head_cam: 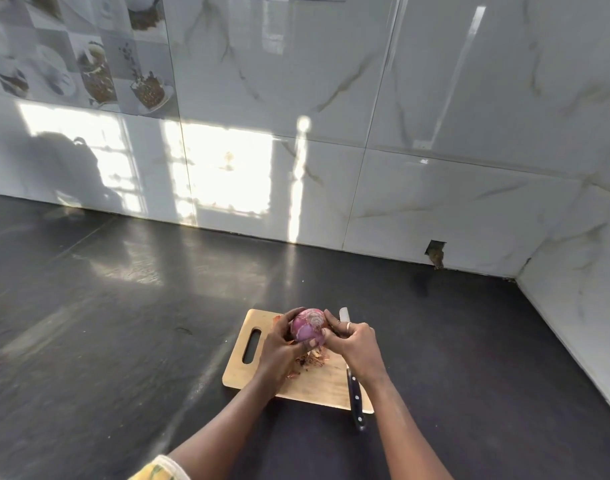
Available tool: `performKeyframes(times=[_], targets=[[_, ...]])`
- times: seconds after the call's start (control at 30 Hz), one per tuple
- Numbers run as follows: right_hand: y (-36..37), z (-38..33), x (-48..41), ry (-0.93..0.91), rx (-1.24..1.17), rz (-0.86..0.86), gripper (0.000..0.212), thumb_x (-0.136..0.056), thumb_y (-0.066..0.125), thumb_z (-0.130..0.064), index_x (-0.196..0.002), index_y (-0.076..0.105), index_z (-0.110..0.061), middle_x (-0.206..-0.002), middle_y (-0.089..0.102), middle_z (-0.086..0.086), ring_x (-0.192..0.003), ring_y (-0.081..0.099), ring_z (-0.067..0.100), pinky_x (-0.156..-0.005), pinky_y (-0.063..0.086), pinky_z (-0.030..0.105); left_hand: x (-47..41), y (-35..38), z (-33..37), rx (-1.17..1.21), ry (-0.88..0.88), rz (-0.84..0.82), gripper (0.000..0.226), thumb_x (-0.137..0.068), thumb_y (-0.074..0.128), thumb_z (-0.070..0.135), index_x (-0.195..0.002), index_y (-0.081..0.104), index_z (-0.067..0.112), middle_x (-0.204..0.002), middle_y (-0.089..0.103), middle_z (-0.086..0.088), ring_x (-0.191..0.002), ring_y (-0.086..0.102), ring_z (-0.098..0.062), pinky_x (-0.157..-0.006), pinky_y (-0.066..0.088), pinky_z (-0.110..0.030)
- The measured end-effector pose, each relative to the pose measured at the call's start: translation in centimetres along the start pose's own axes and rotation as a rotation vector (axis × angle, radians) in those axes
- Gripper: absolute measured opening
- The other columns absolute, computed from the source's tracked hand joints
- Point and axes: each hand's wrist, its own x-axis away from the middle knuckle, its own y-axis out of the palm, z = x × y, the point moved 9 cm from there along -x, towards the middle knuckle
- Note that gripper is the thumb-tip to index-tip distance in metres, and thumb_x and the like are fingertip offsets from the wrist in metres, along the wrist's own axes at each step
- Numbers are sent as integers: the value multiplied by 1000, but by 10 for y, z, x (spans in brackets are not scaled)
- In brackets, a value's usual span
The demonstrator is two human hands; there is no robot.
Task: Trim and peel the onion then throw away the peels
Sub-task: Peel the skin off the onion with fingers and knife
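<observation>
A purple red onion (308,326) with its cut top facing up is held above a wooden cutting board (317,384). My left hand (280,348) cups the onion from the left, thumb on its lower front. My right hand (352,339) pinches the onion's right edge with its fingertips; a ring shows on one finger. Loose brown peels (310,361) lie on the board under the hands. A knife lies along the board's right side, its black handle (356,400) toward me and its blade tip (344,314) showing past my right hand.
The board has a slot handle (251,345) on its left end and sits on a dark countertop (123,323). Marble-look tiled walls (435,168) close off the back and the right side, meeting in a corner at right.
</observation>
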Motion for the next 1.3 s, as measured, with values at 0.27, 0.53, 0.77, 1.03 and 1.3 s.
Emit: performKeyframes(times=[0.27,0.53,0.77,1.03,1.3], targets=[[-1,-3,-2,-17,71,26,30,-79,68,-11,-108,71,-12,-98,72,-6,-78,60,-9,-79,54,22,0,-2,-2,-26,-1,23,67,-54,84,20,-115,56,20,-115,64,-13,-103,63,-25,-89,53,-40],[0,11,-4,75,-112,63,25,-83,58,-3,-104,72,-6,-96,74,2,-87,68,13,-79,59,45,0,-4,-4,-15,-14,49,60,-65,78,0,-118,55,16,-117,61,-14,-101,64,-23,-85,54,-33],[2,9,-1,33,-177,76,32,-81,70,-5,-113,67,-6,-100,74,2,-96,70,13,-87,56,32,-3,-4,2,12,-8,88,59,-64,79,2,-116,55,17,-113,64,-11,-101,64,-22,-83,54,-30],[-7,-5,0,-41,90,157,25,-78,71,-13,-102,74,-11,-90,75,-4,-83,68,-2,-81,55,20,-1,-5,-2,-55,-16,107,64,-63,82,8,-120,54,15,-113,64,-9,-100,65,-21,-87,55,-37],[-5,-13,-1,-68,214,255,14,-78,69,-9,-69,67,-20,-63,64,-10,-60,60,-3,-58,45,10,-3,-2,4,-80,-18,124,68,-56,86,23,-117,55,19,-112,65,-7,-100,64,-20,-89,54,-38]])
